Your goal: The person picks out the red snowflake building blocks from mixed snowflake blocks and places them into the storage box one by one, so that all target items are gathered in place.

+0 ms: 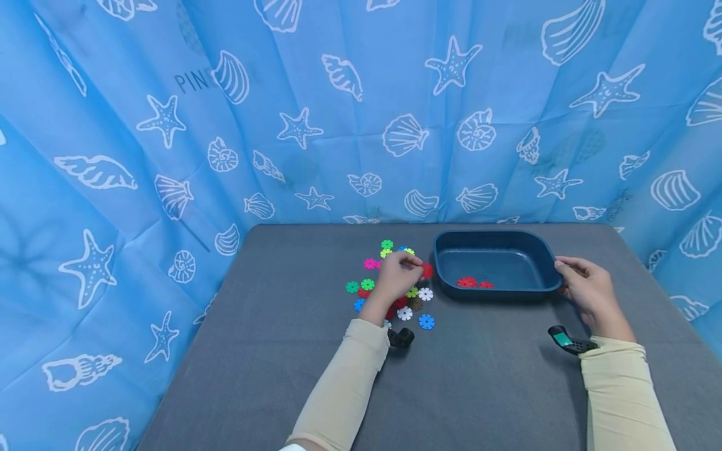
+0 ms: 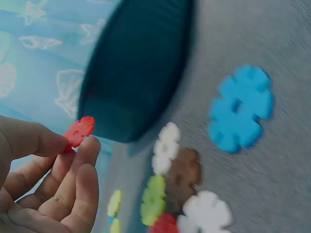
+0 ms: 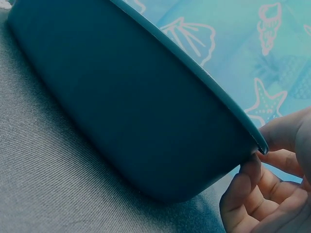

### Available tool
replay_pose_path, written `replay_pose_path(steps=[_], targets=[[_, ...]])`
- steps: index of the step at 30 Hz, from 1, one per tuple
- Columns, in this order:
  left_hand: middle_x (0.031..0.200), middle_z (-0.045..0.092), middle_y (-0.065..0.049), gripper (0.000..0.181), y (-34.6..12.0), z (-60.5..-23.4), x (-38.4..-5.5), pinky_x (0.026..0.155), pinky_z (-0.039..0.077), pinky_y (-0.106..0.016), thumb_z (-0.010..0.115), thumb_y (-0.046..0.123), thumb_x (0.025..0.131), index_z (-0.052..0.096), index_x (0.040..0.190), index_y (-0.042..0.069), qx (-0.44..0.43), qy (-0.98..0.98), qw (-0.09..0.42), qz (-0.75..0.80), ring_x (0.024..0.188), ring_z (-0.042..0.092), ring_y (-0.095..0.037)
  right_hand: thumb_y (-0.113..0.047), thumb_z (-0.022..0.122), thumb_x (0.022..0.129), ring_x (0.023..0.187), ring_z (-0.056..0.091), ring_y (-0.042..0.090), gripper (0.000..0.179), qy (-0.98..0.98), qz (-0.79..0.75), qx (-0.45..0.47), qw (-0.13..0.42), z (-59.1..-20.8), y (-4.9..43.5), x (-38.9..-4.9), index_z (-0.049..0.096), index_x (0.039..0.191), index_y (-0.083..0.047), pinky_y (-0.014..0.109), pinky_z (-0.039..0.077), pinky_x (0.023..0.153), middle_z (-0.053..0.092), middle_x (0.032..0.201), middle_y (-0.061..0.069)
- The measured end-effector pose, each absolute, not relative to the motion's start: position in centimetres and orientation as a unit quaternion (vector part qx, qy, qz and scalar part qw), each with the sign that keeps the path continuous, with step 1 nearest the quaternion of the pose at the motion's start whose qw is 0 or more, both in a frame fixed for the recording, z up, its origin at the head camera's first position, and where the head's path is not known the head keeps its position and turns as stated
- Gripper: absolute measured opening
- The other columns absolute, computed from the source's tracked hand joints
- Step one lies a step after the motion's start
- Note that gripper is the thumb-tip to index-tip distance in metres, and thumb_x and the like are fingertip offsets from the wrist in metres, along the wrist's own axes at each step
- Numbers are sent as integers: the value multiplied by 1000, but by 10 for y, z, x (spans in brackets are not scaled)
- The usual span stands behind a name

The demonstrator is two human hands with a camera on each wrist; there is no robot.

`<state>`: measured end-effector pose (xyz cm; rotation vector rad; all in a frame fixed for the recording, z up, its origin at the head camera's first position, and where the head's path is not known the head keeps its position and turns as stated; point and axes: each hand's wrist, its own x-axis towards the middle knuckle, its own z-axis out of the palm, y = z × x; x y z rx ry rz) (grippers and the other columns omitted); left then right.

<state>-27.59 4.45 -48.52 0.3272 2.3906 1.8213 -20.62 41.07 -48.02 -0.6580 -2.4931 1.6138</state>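
Between thumb and fingertips my left hand [image 1: 398, 274] pinches a red notched disc [image 2: 80, 132], held up beside the left wall of a dark blue basin [image 1: 496, 292]. Two red discs [image 1: 467, 282] lie inside the basin near its front wall. My right hand [image 1: 589, 293] grips the basin's right rim, thumb on top and curled fingers beneath, as the right wrist view shows. Below and around my left hand lie loose flower-shaped discs, among them a blue disc [image 2: 241, 109], a brown disc [image 2: 184, 177] and a white disc [image 2: 206, 213]. My left hand and forearm hide part of the pile.
A grey table [image 1: 479, 376] carries everything. Behind it hangs a blue curtain [image 1: 361, 125] printed with white shells and starfish. Green discs [image 1: 387, 244] and a pink disc [image 1: 370, 264] lie on the far side of the pile, left of the basin.
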Motion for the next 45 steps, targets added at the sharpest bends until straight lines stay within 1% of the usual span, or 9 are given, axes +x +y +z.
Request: replay_pose_path(steps=[8,11,15,22,25,32,38,41,45], targets=[[100,70,-3,5,49,-466,-271,76,58,-35,73,14,101,77,104,14,98,752,80,647,100,78,-39,-43,46,112,94,56,6,63,-820,527,-219,51,-482,412,-207,44,159,-1,21,56,70,54,113,-11],[101,70,-4,5,53,-463,-271,84,61,-46,72,13,101,76,104,14,110,742,92,655,103,77,-41,-43,46,112,93,56,6,63,-820,526,-218,51,-482,412,-208,44,159,0,21,56,70,55,113,-11],[100,69,-4,4,57,-464,-271,95,60,-59,72,13,101,75,104,14,119,740,100,654,102,76,-43,-43,46,112,92,56,6,63,-820,527,-218,51,-481,412,-208,45,159,0,21,56,70,55,112,-11],[99,72,-3,12,58,-466,-270,95,62,-54,74,14,101,74,110,6,128,745,106,646,95,78,-32,-42,47,112,92,57,5,62,-819,532,-212,49,-481,411,-208,46,158,0,22,57,70,55,112,-10],[99,72,-4,11,57,-467,-270,95,62,-53,74,15,101,74,109,7,127,741,108,650,93,79,-28,-43,47,112,91,56,5,62,-819,531,-212,49,-480,412,-207,47,157,-2,22,56,70,55,111,-11],[102,71,-6,7,44,-468,-273,98,60,-55,73,15,102,74,106,11,117,732,113,662,95,78,-29,-44,47,112,90,55,8,61,-820,527,-218,50,-480,412,-207,48,157,-3,22,55,70,55,111,-12],[104,73,-6,10,21,-473,-279,94,63,-49,73,18,102,76,109,11,109,747,83,650,92,78,-19,-45,47,111,91,55,7,63,-819,528,-218,51,-479,412,-207,47,157,-2,21,56,70,55,113,-11],[104,74,-6,14,8,-476,-281,89,63,-44,73,21,102,76,111,11,105,764,61,634,93,78,-21,-45,47,111,91,55,7,62,-819,527,-220,50,-480,412,-208,47,157,-2,21,56,70,55,113,-11],[106,75,-7,15,-9,-481,-283,83,62,-42,72,22,102,77,112,11,99,777,41,621,98,77,-28,-44,47,112,93,56,7,62,-817,530,-221,48,-481,413,-208,47,158,-2,20,56,70,55,114,-12]])
